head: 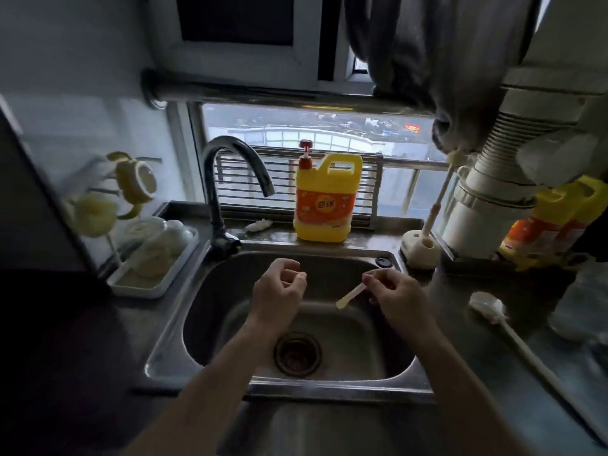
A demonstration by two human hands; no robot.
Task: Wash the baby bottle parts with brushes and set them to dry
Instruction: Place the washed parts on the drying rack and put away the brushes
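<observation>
Over the sink (210,311), our right hand (394,294) pinches a thin brush (350,296) by one end. Our left hand (279,287) is curled; we cannot tell whether it holds anything. Wet fingers could drop the brush toward the drain (297,353) below.
</observation>
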